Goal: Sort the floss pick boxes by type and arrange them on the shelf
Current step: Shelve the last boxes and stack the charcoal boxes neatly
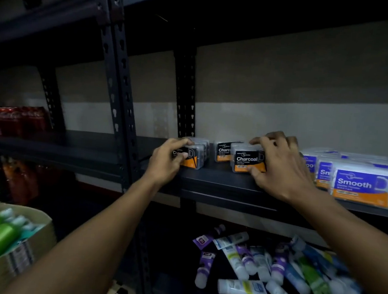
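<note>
One wide-angle view, worn on the person's head, faces forward and a little down at the shelf [209,179] — near enough that both forearms stretch in from the bottom edge, left hand [165,160] gripping the left Charcoal box [192,162], right hand [281,169] the right Charcoal box [246,161] — its print legible.

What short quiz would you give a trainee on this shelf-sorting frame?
1. True or false: the Smooth boxes stand to the right of the Charcoal boxes on the shelf.
2. What does the right hand grip? A) a Smooth box B) a Charcoal box C) a green bottle
3. Fill in: the left hand grips a row of ___ boxes.
Key: 1 true; 2 B; 3 Charcoal.
</note>
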